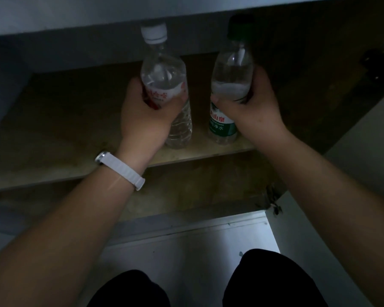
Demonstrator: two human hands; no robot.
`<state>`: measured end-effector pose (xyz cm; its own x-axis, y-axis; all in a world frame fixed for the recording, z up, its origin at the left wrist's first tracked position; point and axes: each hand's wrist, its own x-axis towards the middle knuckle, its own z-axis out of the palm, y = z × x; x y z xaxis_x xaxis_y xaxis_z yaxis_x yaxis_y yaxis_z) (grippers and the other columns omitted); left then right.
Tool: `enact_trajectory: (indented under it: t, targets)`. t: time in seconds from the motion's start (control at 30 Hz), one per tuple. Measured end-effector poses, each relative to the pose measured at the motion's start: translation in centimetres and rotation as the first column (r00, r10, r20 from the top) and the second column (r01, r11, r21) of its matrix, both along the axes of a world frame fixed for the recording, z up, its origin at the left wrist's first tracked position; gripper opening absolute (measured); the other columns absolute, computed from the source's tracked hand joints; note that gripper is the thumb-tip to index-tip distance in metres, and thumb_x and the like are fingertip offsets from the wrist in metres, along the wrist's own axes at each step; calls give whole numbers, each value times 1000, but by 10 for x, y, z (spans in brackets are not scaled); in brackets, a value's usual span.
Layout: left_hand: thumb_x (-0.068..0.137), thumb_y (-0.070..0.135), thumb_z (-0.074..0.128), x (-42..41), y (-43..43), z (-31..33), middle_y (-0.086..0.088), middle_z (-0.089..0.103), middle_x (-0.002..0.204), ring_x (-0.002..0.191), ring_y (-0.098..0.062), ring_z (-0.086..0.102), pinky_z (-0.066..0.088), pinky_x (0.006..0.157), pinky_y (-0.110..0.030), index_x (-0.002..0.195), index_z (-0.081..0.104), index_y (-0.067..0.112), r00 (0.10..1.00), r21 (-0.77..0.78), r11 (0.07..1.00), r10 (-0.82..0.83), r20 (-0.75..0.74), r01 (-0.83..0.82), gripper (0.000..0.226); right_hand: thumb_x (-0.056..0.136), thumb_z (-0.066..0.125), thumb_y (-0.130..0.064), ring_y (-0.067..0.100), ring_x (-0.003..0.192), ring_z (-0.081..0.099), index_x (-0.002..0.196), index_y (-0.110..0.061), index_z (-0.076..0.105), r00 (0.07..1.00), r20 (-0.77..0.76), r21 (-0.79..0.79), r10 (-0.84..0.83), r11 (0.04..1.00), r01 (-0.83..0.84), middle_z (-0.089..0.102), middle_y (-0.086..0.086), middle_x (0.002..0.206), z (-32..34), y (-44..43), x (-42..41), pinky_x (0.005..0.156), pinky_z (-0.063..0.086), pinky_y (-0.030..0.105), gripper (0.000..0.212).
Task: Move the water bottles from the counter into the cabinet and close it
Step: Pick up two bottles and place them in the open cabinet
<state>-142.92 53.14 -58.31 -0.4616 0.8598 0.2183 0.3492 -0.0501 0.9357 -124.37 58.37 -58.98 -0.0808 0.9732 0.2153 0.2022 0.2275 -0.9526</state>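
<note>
Two clear water bottles stand side by side on the wooden shelf (64, 120) inside the open cabinet. The left bottle (164, 72) has a white cap and a red-and-white label; my left hand (146, 116) grips it round the label. The right bottle (228, 85) has a dark green cap and a green label; my right hand (253, 107) grips it round the middle. Both bottles' bases look to rest near the shelf's front edge.
The white cabinet door (368, 162) is swung open on the right, with hinges at its inner edge. A lower shelf (197, 189) lies beneath. The countertop edge (75, 14) overhangs above. My knees (264, 280) are close to the cabinet's base on the light floor.
</note>
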Motion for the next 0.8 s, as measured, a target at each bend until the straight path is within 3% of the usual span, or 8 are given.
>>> enact_trajectory:
  t: [0.17,0.3,0.5,0.63,0.8]
  targets:
    - [82,34,83,3,-9,-27,25,59,114,104,9,57,47,83,-14,131,44,34,998,-87,994,-64,-13,63,63,78,80,-29,-19,82,47,134,-25,45,988,154,-52,-30,998,38,48,-28,102,-40,-14,6,64,40,3,67]
    - [80,29,84,4,-8,-41,20,60,122,113,-1,59,46,86,-16,136,46,30,997,-77,997,-30,-73,24,68,79,80,-27,-9,98,47,132,-22,47,984,173,-49,-52,997,61,49,-22,112,-51,-15,5,68,38,6,62]
    - [82,28,83,-2,1,-42,23,56,112,96,10,54,40,74,-5,134,48,30,994,-51,996,75,-80,-79,62,79,79,-29,-3,104,45,135,-24,44,968,249,-48,-13,998,26,56,-12,129,-47,-1,-8,71,36,8,67]
    - [86,32,79,-20,8,-39,11,58,133,116,-4,53,42,89,-23,142,45,27,983,-75,986,142,-118,-151,66,80,79,-27,-1,111,46,136,-26,43,970,241,-75,30,997,-13,53,-10,135,-44,13,-30,67,33,7,67]
    - [89,33,75,-44,16,-36,5,56,143,132,-17,54,43,100,-28,145,43,24,971,-70,981,164,-175,-179,65,80,79,-26,12,129,48,138,-23,42,967,245,-62,65,997,-51,51,-5,141,-44,34,-58,81,35,13,68]
